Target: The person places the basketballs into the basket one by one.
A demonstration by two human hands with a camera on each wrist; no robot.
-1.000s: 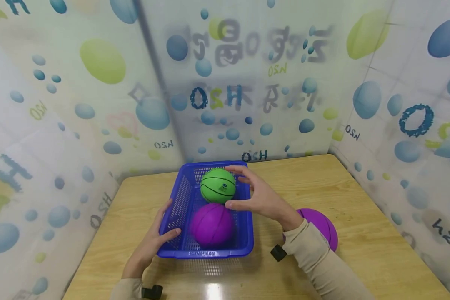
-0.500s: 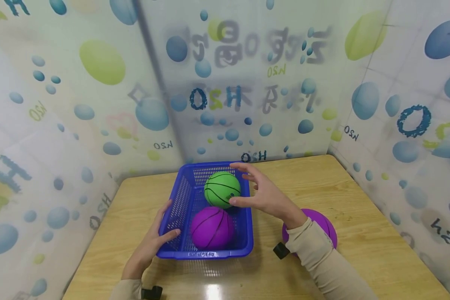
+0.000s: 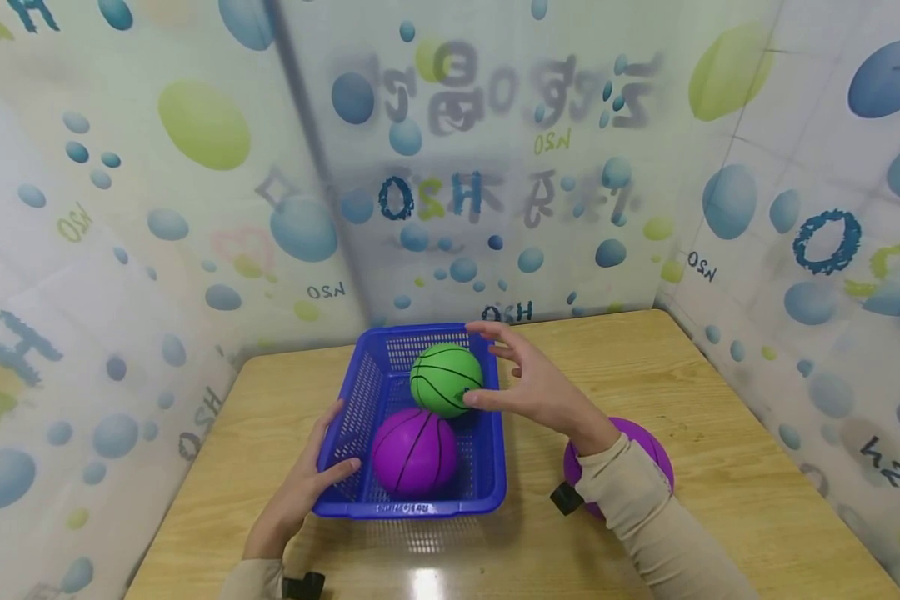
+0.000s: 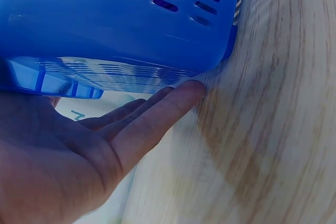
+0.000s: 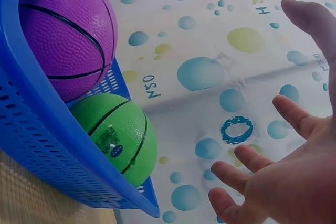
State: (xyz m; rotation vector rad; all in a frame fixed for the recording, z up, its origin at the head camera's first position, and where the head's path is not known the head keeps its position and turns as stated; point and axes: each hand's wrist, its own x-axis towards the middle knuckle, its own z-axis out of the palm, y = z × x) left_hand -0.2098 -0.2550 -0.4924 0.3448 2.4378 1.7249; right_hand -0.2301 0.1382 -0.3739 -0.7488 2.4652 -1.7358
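Note:
In the head view a blue plastic basket (image 3: 408, 509) holds a green mini basketball (image 3: 444, 375) at its far end and a purple mini basketball (image 3: 414, 454) nearer me. My left hand (image 3: 303, 483) holds the basket's left side, thumb over the rim; in the left wrist view its fingers (image 4: 152, 124) lie along the outside wall. My right hand (image 3: 532, 385) hovers over the right rim with fingers spread. The right wrist view shows this hand (image 5: 286, 174) apart from the green ball (image 5: 126, 140).
A second purple ball (image 3: 656, 454) lies on the wooden table (image 3: 735, 450) right of the basket, partly hidden by the right forearm. Patterned sheets (image 3: 435, 275) stand behind and at both sides.
The green ball has shifted right and slightly towards me, while the purple ball in the basket has rolled slightly left. My right hand has drawn a little to the right; the left has stayed put.

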